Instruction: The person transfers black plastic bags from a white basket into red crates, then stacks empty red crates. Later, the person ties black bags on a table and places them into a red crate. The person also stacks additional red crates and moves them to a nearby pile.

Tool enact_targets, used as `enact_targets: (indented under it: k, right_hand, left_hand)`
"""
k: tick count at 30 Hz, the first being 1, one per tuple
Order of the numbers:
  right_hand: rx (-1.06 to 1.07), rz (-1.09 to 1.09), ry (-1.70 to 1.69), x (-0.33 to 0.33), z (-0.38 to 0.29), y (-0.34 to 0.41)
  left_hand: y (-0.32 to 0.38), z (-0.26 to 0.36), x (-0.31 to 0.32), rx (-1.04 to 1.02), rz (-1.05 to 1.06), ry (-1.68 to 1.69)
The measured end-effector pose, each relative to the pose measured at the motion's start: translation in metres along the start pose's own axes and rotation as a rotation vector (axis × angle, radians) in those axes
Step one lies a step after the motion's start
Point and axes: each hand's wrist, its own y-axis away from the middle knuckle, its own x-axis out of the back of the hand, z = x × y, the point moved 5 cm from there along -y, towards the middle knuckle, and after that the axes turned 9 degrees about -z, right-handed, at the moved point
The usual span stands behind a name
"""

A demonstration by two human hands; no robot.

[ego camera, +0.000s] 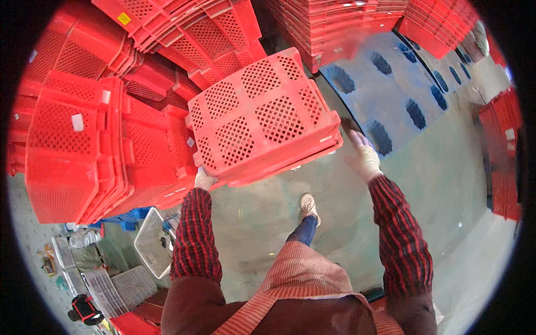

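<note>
Right in front of me is a red perforated plastic crate (pixel 256 109), its lattice base facing up and a second rim visible just beneath its near edge. My left hand (pixel 204 179), in a pale glove, grips its near left corner; the fingers are partly hidden by the crate. My right hand (pixel 363 157), also gloved and somewhat blurred, is held off the crate's right corner with fingers apart and nothing in it. A blue pallet (pixel 393 77) with dark oval openings lies on the floor beyond that hand.
Stacked red crates (pixel 79 138) crowd the left, and another tall stack (pixel 335 29) rises at the back. More red crates (pixel 500 155) stand at the far right. A white plastic basket (pixel 146 247) tilts at lower left, near grey slatted racks (pixel 119 289). My shoe (pixel 308 204) is on the concrete floor (pixel 259 234).
</note>
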Motion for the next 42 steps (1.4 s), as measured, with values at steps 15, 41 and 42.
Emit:
enact_targets:
  k: [15,41,42]
  right_hand:
    - [0.217,-0.479,0.472,-0.048,0.005,-0.178]
    - [-0.008,-0.725,0.53,-0.026,-0.018,-0.26]
    - [-0.045,-0.728,0.56,-0.026,-0.019,-0.259]
  left_hand:
    - [0.022,-0.062,-0.059,0.306,0.078,1.314]
    - [0.023,0.029,-0.003,0.305,0.261,1.193]
    - [0.026,0.022,-0.009,0.429,0.247,1.158]
